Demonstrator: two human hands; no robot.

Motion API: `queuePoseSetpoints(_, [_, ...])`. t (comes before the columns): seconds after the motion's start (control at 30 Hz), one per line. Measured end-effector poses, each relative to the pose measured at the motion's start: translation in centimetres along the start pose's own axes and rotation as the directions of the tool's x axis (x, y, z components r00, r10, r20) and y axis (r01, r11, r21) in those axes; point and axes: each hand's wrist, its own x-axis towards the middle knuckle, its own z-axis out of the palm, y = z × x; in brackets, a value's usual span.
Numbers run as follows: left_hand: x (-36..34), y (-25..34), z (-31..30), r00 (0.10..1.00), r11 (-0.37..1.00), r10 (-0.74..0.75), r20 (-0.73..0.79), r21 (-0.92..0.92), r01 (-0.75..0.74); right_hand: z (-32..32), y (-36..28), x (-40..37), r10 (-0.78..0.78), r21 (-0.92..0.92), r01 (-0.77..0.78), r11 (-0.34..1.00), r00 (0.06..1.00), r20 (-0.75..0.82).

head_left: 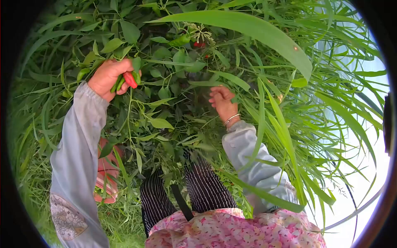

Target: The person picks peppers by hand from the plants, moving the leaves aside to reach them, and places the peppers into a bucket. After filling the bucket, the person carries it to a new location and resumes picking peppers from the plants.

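Note:
My left hand [111,77] is closed around several chili peppers among the leaves at the left. A red chili pepper [130,80] points out of the grip, with green chili peppers [117,84] beside it. My right hand [223,102], with a bracelet at the wrist, is among the foliage right of the middle. Its fingers are curled in; what they hold, if anything, I cannot make out. Pepper plants [161,89] with thin stems and leaves surround both hands. Farther up, another green pepper [180,40] hangs near a partly hidden red pepper [199,44].
Long grass blades [285,140] cross over my right forearm, and a broad blade [248,29] arches across the top. A pinkish-red container or bag [108,175] sits in the grass by my left arm. Whitish sheeting [351,198] lies at the right.

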Motion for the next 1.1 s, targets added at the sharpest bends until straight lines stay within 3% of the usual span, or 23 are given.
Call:
queuePoseSetpoints(0.07, [-0.1, 0.0, 0.2, 1.0, 1.0, 0.004, -0.004, -0.002, -0.004, -0.1, -0.5, 1.7, -0.199, -0.108, 0.186, 0.977, 0.971, -0.131])
queuePoseSetpoints(0.17, [-0.5, 0.3, 0.8, 1.0, 1.0, 0.018, -0.025, -0.007, -0.018, -0.6, -0.9, 4.5, -0.471, -0.601, 0.312, 0.736, 0.873, -0.124])
queuePoseSetpoints(0.2, [-0.6, 0.6, 1.1, 0.999, 1.0, 0.022, -0.037, -0.014, -0.022, -0.5, -2.2, 4.7, -0.385, -0.604, 0.254, 0.755, 0.918, -0.095])
queuePoseSetpoints(0.3, [-0.8, 0.7, 1.3, 0.996, 1.0, -0.002, -0.087, -0.02, 0.0, 0.0, -1.5, 9.1, -0.285, -0.853, 0.025, 0.521, 0.947, -0.147])
queuePoseSetpoints(0.33, [-0.7, 0.6, 1.3, 0.995, 1.0, -0.012, -0.095, -0.022, 0.01, 0.2, -1.8, 9.5, -0.284, -0.891, 0.022, 0.453, 0.951, -0.121])
queuePoseSetpoints(0.43, [-0.2, 0.2, 0.8, 0.998, 1.0, 0.003, -0.065, -0.009, -0.003, -0.1, -2.6, 8.7, -0.365, -0.931, 0.243, 0.273, 0.921, 0.133])
queuePoseSetpoints(0.47, [-0.2, 0.1, 0.5, 0.999, 1.0, 0.016, -0.047, -0.001, -0.016, -0.3, -2.5, 8.6, -0.48, -0.928, 0.347, 0.136, 0.843, 0.245])
queuePoseSetpoints(0.57, [-0.4, 0.3, 0.8, 0.997, 0.999, 0.042, -0.065, 0.014, -0.041, 0.3, -3.7, 8.6, -0.226, -0.943, 0.255, 0.215, 0.952, 0.206])
queuePoseSetpoints(0.67, [-0.5, 0.7, 0.9, 1.0, 0.992, 0.02, -0.019, 0.124, -0.017, -1.3, -0.4, 10.0, -0.303, -0.65, 0.429, 0.627, 0.903, 0.303])
queuePoseSetpoints(0.73, [-0.3, 0.5, 1.0, 0.999, 0.99, 0.032, -0.042, 0.135, -0.026, -1.8, -4.7, 7.2, -0.045, -0.493, 0.205, 0.846, 0.947, 0.318])
queuePoseSetpoints(0.8, [-0.6, 0.5, 1.3, 0.997, 0.985, 0.04, -0.066, 0.168, -0.028, -1.1, -10.3, 3.7, 0.133, -0.236, -0.037, 0.971, 0.905, 0.404])
queuePoseSetpoints(0.97, [-1.9, -0.9, 3.6, 0.983, 0.974, 0.143, -0.113, 0.193, -0.12, -1.6, -10.0, 3.5, 0.129, -0.075, -0.107, 0.991, 0.884, 0.449])
queuePoseSetpoints(1.0, [-3.7, -0.1, 5.1, 0.974, 0.967, 0.213, -0.072, 0.157, -0.2, -1.5, -10.2, 3.0, 0.15, -0.084, -0.125, 0.989, 0.885, 0.442])
queuePoseSetpoints(1.03, [-4.7, 0.4, 6.1, 0.98, 0.963, 0.193, -0.04, 0.199, -0.182, -1.5, -10.4, 2.7, 0.17, -0.091, -0.144, 0.985, 0.884, 0.435])
queuePoseSetpoints(1.1, [-5.6, 0.3, 7.9, 0.922, 0.916, 0.36, 0.142, 0.135, -0.379, -1.6, -10.0, 2.9, 0.122, -0.038, -0.118, 0.992, 0.874, 0.47])
